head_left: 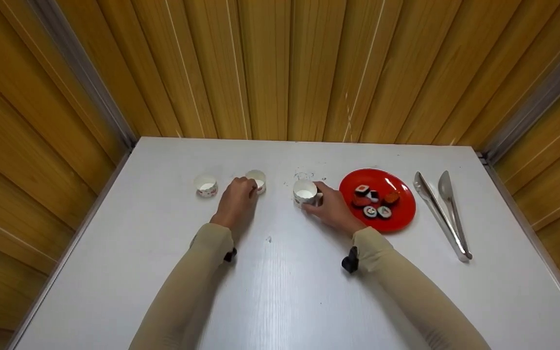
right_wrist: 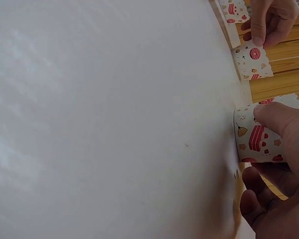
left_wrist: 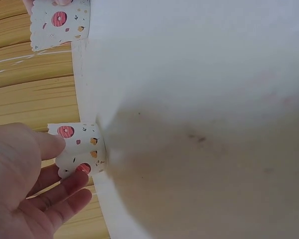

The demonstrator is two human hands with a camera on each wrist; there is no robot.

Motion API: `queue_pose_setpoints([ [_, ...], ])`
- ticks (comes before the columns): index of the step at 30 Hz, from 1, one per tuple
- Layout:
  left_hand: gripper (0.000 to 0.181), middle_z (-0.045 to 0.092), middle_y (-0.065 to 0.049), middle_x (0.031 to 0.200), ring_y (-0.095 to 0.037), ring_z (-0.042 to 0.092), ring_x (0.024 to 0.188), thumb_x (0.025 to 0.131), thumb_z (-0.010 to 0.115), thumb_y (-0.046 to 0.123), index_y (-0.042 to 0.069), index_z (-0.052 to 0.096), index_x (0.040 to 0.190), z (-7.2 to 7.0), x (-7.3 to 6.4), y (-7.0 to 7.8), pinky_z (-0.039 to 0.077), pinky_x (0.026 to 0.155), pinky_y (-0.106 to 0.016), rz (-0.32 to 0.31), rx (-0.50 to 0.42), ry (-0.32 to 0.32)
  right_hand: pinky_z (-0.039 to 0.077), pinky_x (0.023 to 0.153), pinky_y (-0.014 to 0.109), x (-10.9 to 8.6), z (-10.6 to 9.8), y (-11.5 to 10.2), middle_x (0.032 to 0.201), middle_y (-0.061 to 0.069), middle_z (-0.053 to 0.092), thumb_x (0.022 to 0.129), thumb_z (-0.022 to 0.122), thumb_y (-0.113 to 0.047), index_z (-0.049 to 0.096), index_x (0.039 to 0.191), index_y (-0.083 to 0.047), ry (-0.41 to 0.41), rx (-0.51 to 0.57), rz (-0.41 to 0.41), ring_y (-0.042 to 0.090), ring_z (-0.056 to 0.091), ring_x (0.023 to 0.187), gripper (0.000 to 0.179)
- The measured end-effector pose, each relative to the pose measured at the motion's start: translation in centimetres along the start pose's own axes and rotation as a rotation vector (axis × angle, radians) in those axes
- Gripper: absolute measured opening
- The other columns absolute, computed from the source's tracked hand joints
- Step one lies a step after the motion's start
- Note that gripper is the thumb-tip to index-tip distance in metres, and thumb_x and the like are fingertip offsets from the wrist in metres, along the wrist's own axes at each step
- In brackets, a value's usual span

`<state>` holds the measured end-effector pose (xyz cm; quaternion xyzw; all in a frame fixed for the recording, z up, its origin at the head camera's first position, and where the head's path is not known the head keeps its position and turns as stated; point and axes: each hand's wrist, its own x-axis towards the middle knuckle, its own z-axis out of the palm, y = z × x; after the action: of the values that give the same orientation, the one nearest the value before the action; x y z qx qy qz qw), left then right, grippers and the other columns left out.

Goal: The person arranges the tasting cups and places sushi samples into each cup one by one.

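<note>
Three small patterned paper cups stand in a row on the white table (head_left: 280, 291). My left hand (head_left: 251, 188) pinches the middle cup (head_left: 257, 179) between thumb and fingers; in the left wrist view the left hand (left_wrist: 70, 162) has its thumb on the side of that cup (left_wrist: 84, 149). My right hand (head_left: 316, 199) grips the right cup (head_left: 305, 191), and up close the right hand (right_wrist: 269, 149) has its thumb across this cup (right_wrist: 254, 142). The left cup (head_left: 205, 185) stands alone, untouched.
A red plate (head_left: 401, 214) with several toy sushi pieces (head_left: 371, 199) lies just right of my right hand. Metal tongs (head_left: 443, 214) lie beyond it near the table's right edge. Wooden panel walls enclose the table on three sides.
</note>
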<state>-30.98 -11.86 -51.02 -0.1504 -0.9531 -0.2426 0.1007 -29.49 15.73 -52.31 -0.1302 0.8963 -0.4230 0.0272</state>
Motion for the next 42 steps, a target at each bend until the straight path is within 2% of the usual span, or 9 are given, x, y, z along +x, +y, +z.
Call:
queue_pose_setpoints([
  [8,0.013,0.073,-0.014,0.095,-0.027,0.064,0.087,0.097,0.067,-0.001,-0.001,0.077,0.105,0.2,0.0,-0.2,0.056,0.079,-0.040,0.010,0.052,0.012,0.048,0.104,0.047,-0.1,0.2,-0.1,0.137,0.015,0.064,0.089,0.082,-0.016,0.054,0.143,-0.004,0.001,-0.005,-0.006,0.029,0.059,0.119,0.063],
  [16,0.012,0.072,-0.014,0.090,-0.028,0.063,0.083,0.096,0.066,-0.004,0.000,0.078,0.099,0.2,-0.2,-0.2,0.054,0.073,-0.040,0.037,0.042,0.040,0.052,0.095,0.043,0.0,0.2,-0.1,0.134,0.014,0.065,0.089,0.082,-0.019,0.053,0.144,-0.006,0.000,-0.027,-0.001,0.028,0.059,0.107,0.064],
  [22,0.010,0.073,-0.014,0.096,-0.030,0.066,0.089,0.096,0.070,0.001,0.000,0.078,0.103,0.0,-0.2,-0.1,0.056,0.080,-0.042,0.022,0.041,0.048,0.052,0.098,0.044,0.1,0.2,-0.1,0.137,0.014,0.062,0.090,0.081,-0.020,0.051,0.146,-0.006,-0.016,-0.020,0.010,0.029,0.058,0.110,0.065],
  [25,0.015,0.073,-0.015,0.106,-0.032,0.067,0.095,0.095,0.073,0.007,0.000,0.076,0.108,-0.1,-0.1,0.2,0.055,0.085,-0.044,0.035,0.071,0.081,0.051,0.099,0.044,0.1,0.2,0.0,0.139,0.013,0.062,0.090,0.082,-0.020,0.051,0.146,-0.007,-0.022,-0.018,0.022,0.029,0.058,0.112,0.066],
  [31,0.017,0.072,-0.013,0.115,-0.031,0.065,0.101,0.096,0.074,0.011,0.004,0.074,0.111,-0.3,0.3,2.2,0.054,0.085,-0.043,0.149,0.116,0.160,0.051,0.100,0.044,0.1,0.0,-0.1,0.139,0.013,0.061,0.090,0.082,-0.019,0.051,0.146,-0.008,-0.028,0.006,0.045,0.029,0.057,0.112,0.065],
  [34,0.017,0.073,-0.010,0.114,-0.028,0.064,0.100,0.096,0.074,0.013,0.005,0.075,0.111,-0.2,0.6,3.8,0.054,0.084,-0.041,0.213,0.107,0.145,0.050,0.102,0.045,0.2,0.0,-0.1,0.138,0.012,0.062,0.090,0.082,-0.019,0.052,0.145,-0.008,-0.022,0.014,0.045,0.029,0.058,0.113,0.065],
  [38,0.017,0.074,-0.007,0.112,-0.026,0.064,0.099,0.095,0.076,0.014,0.007,0.077,0.110,0.2,0.8,5.8,0.053,0.084,-0.039,0.279,0.097,0.093,0.048,0.105,0.046,0.2,0.0,0.0,0.137,0.013,0.063,0.090,0.082,-0.018,0.053,0.145,-0.007,-0.011,0.008,0.025,0.028,0.059,0.116,0.063],
  [42,0.016,0.075,-0.006,0.110,-0.026,0.065,0.096,0.093,0.078,0.014,0.008,0.079,0.108,0.7,0.9,7.2,0.053,0.082,-0.039,0.332,0.110,0.054,0.051,0.101,0.046,0.3,0.1,0.2,0.135,0.014,0.064,0.090,0.081,-0.015,0.053,0.144,-0.005,0.005,-0.004,0.002,0.029,0.061,0.112,0.062],
])
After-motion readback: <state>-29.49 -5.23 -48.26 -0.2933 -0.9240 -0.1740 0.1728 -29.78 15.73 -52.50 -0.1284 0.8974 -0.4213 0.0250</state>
